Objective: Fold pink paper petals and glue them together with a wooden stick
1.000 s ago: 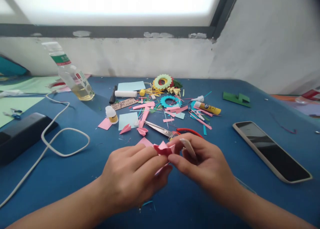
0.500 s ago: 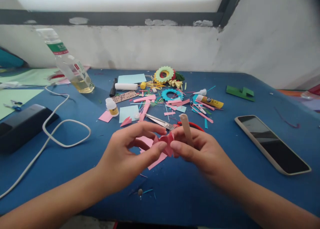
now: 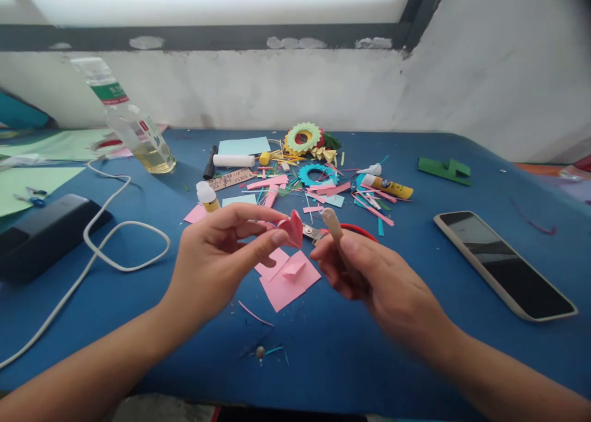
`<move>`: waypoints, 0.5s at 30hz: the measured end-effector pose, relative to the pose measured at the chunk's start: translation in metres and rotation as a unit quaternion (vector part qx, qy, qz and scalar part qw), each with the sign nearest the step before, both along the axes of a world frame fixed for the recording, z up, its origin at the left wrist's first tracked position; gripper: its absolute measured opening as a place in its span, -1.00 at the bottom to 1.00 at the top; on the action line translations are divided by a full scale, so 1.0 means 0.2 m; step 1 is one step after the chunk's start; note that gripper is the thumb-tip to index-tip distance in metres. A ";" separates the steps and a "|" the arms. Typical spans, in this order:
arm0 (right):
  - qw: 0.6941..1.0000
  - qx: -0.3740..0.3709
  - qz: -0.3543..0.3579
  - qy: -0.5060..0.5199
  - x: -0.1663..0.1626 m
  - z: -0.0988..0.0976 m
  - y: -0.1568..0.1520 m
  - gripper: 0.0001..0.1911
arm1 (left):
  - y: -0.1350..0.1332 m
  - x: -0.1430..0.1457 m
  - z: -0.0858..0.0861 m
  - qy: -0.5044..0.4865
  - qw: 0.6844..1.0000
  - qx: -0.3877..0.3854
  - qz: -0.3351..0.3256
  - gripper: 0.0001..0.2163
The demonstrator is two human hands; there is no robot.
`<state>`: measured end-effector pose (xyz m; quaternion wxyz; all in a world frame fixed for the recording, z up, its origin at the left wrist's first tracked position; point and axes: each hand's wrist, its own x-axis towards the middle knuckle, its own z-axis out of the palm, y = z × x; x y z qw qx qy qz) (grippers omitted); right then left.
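The left hand (image 3: 207, 259) pinches a folded pink paper petal (image 3: 292, 229) between thumb and fingertips, holding it raised above the middle of the blue table (image 3: 369, 360). The right hand (image 3: 383, 262) grips a thin flat stick (image 3: 336, 228), its whitish tip pointing up and away, just right of the petal and apart from it. The stick's material is hard to tell.

Below the gap between the hands lie flat pink paper sheets (image 3: 277, 296), with a smaller folded pink piece (image 3: 294, 270) resting on top. Just beyond the right hand is a pair of red-handled scissors (image 3: 316, 233), partly hidden by the fingers and stick. A small white-capped glue bottle (image 3: 207, 195) stands on the far side of the left hand.

Farther off, paper strips lie scattered around a blue toothed paper ring (image 3: 317, 175), with a pale green toothed ring (image 3: 305, 137) behind it and a yellow glue tube (image 3: 390, 187) to the right. A smartphone (image 3: 505, 265) lies at the right; a clear bottle (image 3: 152, 148) with yellowish liquid stands far left, beyond a looped white cable (image 3: 127, 269).
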<state>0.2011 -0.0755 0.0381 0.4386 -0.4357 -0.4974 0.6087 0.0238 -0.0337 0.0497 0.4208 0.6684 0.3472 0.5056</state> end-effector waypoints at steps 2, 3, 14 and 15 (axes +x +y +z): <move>0.999 0.018 0.020 -0.020 0.00 0.01 -0.01 -0.63 | 0.00 0.00 0.00 -0.001 0.999 0.029 0.025 -0.91; 0.999 0.024 0.035 -0.033 0.00 0.02 -0.02 -0.63 | 0.00 -0.01 0.00 0.001 0.998 0.045 0.036 -0.90; 0.986 0.056 0.113 -0.111 -0.01 0.07 -0.02 -0.66 | -0.02 -0.02 -0.04 0.061 0.979 0.193 -0.004 -0.79; 0.985 0.056 0.113 -0.114 -0.01 0.07 -0.01 -0.65 | -0.02 -0.02 -0.03 0.068 0.977 0.203 -0.008 -0.80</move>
